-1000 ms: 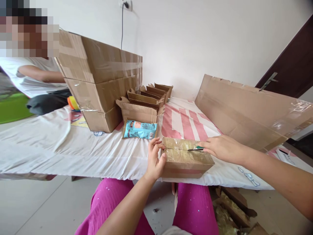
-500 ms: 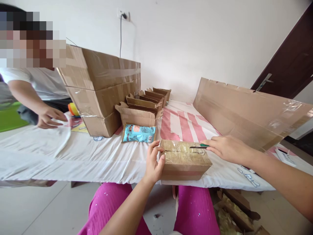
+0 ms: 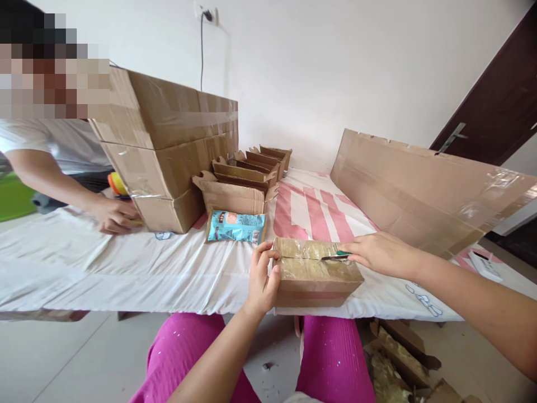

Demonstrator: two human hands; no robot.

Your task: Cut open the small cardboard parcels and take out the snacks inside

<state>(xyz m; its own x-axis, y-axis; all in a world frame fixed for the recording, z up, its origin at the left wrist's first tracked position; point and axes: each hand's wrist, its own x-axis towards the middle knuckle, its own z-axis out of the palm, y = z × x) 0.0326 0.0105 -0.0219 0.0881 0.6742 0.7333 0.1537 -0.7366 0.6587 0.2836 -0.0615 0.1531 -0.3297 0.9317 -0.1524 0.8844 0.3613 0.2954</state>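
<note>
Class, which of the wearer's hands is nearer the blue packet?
Left. The left hand is in front and right of the packet; the right hand, holding a bladed tool, farther right.

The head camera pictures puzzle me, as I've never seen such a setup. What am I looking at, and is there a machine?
No machine: these are a person's two bare hands, seen from a camera worn on that person's head, facing forward and down. The left hand rests against one end of a taped box. The right hand holds a small bladed tool at the seam on top. The cloth beneath also bears a blue packet, cartons with raised flaps, stacked boxes and a large cardboard piece. Another person's hand is at the left.
</note>
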